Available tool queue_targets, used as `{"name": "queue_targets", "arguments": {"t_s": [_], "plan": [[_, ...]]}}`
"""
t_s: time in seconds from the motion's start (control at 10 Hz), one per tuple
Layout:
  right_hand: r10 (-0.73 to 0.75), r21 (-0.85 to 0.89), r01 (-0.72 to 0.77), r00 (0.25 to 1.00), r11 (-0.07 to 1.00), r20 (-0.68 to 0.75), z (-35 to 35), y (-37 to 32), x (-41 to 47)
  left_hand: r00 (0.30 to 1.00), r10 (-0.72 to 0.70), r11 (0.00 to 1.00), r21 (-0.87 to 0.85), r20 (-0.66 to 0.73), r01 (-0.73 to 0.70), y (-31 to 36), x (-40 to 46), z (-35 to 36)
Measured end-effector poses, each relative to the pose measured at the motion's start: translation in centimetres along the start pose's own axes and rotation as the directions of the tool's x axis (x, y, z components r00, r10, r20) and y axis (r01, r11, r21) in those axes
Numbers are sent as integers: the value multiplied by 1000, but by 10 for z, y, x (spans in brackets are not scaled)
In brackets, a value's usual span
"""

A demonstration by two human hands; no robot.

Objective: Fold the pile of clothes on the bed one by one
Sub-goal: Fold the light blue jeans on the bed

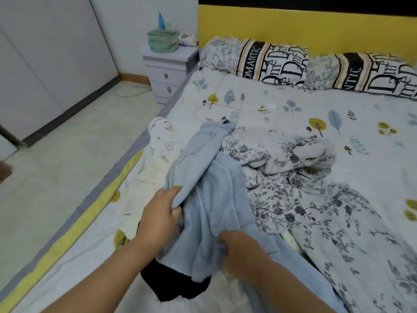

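Here both hands are reaching forward over the bed [293, 105], left hand [159, 219] and right hand [239, 251] each gripping the light blue garment [203, 177], held apart.

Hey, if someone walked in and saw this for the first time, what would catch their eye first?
Probably the two hands at the bottom centre, the left hand and right hand both gripping a light blue garment lifted over the bed. Next, the rumpled floral cloth heaped to its right, and the bold lettered pillows against the yellow headboard at the top.
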State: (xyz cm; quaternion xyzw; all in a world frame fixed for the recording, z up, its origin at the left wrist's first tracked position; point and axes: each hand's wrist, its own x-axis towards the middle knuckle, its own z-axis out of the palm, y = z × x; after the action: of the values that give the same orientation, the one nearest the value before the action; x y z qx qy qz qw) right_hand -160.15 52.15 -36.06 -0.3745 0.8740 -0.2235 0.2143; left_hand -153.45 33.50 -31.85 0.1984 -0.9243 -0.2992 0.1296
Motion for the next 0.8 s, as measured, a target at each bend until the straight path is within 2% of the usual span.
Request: {"name": "queue_targets", "arguments": {"t_s": [0.1,0.2,0.3,0.4,0.5,0.6,0.7,0.8], "plan": [[349,609,-263,937,749,-25,-24,-23,-9,1000,28,999,-25,1,-28,26,-30,-19],[432,923,-221,899,314,68,-57,-57,-8,987,151,988,-34,57,-149,56,-61,-32],[398,903,-182,917,389,14,-81,-88,-12,940,319,947,-16,116,-320,79,-83,-45],[387,739,-131,904,660,-185,-94,-104,-22,932,328,942,-133,154,-309,89,-98,-59],[300,589,-55,896,806,-327,-108,-116,-43,952,149,958,-279,269,-72,96,-109,-85],[161,369,-25,925,929,-343,-125,-128,-74,989,-85,904,-408,118,126,116,-105,-114],[-8,201,72,953,977,-304,-133,-142,-108,975,-210,836,-503,74,218,145,-81,-137],[-84,158,115,978,981,-190,-138,-170,-144,951,-219,821,-485,217,300,177,-57,-156]]}}
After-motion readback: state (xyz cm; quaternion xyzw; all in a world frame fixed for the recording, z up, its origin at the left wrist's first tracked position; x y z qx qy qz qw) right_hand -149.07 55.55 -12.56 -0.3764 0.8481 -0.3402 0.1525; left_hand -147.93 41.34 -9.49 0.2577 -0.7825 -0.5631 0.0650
